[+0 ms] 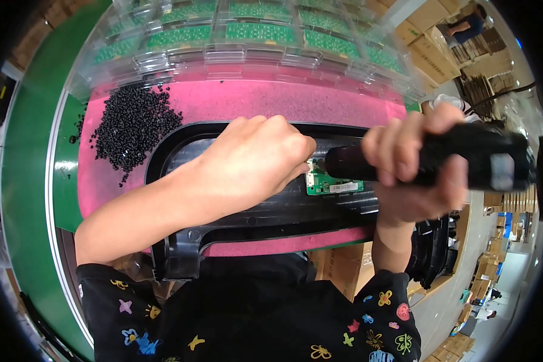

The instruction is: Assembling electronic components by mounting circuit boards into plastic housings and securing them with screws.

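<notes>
A black plastic housing lies across a pink mat. A small green circuit board sits in the housing. My left hand rests on the housing with its fingertips pinched at the board's left edge; what they pinch is hidden. My right hand grips a black electric screwdriver, held level with its tip pointing left at the board's top edge.
A heap of small black screws lies on the mat's far left. Clear plastic trays of green circuit boards line the back. A green belt runs on the left. Cardboard boxes and another person are at far right.
</notes>
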The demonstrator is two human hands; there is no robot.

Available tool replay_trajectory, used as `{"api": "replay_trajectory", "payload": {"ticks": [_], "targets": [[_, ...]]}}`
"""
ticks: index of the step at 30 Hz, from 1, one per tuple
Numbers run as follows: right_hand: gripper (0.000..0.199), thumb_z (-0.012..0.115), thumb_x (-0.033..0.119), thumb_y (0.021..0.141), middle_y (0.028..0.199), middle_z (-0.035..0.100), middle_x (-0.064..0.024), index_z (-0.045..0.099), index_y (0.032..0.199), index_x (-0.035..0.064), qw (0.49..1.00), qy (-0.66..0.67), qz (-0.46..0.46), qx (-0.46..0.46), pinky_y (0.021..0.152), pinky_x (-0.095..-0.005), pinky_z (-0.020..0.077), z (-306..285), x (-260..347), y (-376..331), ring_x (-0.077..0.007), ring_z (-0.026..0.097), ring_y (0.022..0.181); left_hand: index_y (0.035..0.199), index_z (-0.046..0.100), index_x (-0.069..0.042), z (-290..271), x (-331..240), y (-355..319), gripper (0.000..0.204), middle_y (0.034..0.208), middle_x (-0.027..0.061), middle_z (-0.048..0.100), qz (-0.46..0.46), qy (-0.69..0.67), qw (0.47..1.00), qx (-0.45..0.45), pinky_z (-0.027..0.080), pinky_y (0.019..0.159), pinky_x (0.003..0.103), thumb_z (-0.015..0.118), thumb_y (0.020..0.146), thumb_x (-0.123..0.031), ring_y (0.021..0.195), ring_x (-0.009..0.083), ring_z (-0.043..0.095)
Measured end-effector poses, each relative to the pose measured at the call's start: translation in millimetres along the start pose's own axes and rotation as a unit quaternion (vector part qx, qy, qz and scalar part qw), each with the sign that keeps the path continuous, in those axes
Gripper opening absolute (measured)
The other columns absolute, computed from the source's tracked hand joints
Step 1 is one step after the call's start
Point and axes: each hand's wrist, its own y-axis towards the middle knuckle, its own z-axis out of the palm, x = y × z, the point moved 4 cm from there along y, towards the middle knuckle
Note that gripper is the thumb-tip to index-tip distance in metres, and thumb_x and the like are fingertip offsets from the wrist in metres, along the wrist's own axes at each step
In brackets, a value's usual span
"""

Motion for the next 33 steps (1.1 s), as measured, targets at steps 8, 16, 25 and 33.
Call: {"api": "replay_trajectory", "payload": {"ticks": [8,16,25,33], "targets": [[0.037,0.058,0.04,0.09,0.066,0.051,0.004,0.047,0.108,0.0096,0.994,0.066,-0.087,-0.01,0.059,-0.0252,0.0401,-4.4,33.5,-10.7,-0.0066,0.049,0.05,0.087,0.064,-0.002,-2.6,-10.9,2.7,0.014,0.08,0.0099,0.065,0.127,-0.069,0.988,-0.062,0.049,0.057,0.038,0.072,0.082,-0.012,0.068,0.0305,0.063],[0.042,0.064,0.04,0.089,0.063,0.054,0.002,0.042,0.109,0.0108,0.997,0.054,0.031,0.036,0.045,-0.0249,0.0408,-2.0,23.5,-14.5,-0.0086,0.05,0.045,0.088,0.066,0.0,-0.1,-10.3,6.8,0.016,0.079,0.0107,0.065,0.167,-0.141,0.976,-0.022,0.05,0.059,0.038,0.074,0.079,-0.011,0.07,0.0304,0.064],[0.048,0.07,0.041,0.083,0.06,0.05,-0.0002,0.042,0.106,0.0087,0.995,-0.055,0.078,-0.031,0.045,-0.0262,0.0397,16.3,9.2,-21.1,-0.0111,0.046,0.044,0.089,0.064,0.001,-2.3,-4.3,4.6,0.011,0.078,0.0137,0.064,0.075,-0.085,0.993,-0.022,0.05,0.063,0.041,0.069,0.08,-0.003,0.073,0.0349,0.063],[0.047,0.077,0.012,0.077,0.072,0.054,-0.0071,0.045,0.11,0.0017,0.988,0.044,0.078,0.122,0.063,-0.0302,0.0422,22.5,3.3,-21.1,-0.0151,0.05,0.064,0.085,0.057,0.004,4.4,0.3,-2.3,0.013,0.079,0.0188,0.062,0.03,-0.058,0.998,-0.004,0.047,0.064,0.046,0.064,0.085,-0.006,0.078,0.0408,0.061]]}}
